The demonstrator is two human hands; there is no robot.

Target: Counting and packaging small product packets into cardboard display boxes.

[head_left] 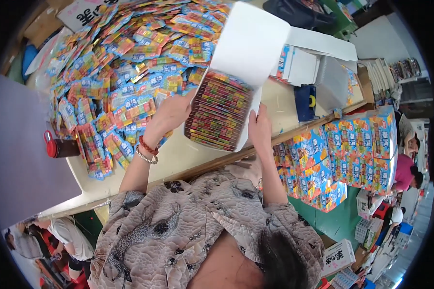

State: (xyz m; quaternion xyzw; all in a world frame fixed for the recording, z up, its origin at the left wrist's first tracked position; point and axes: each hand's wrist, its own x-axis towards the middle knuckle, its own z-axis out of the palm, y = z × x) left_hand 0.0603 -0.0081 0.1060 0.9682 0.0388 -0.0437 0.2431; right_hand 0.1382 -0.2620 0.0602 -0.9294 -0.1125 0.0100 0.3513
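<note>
A white paperboard box (248,45) rests tilted at the table's front edge, its lid raised at the far side. Inside it, a tight row of small colourful packets (219,111) stands on edge. My left hand (174,111) grips the box's left wall, with some fingertips hidden behind it. On the opposite side, my right hand (260,126) is closed on the right side near a white flap. A wide heap of loose blue, red and yellow packets (135,103) spreads to the left and behind the box.
A dark jar with a red lid (61,147) stands at the left. Flat white boxes (301,66) and a blue tape dispenser (305,103) lie at the right. Stacked blue and orange cartons (357,149) rise beyond the wooden table edge (217,164). Other people (407,173) sit further off.
</note>
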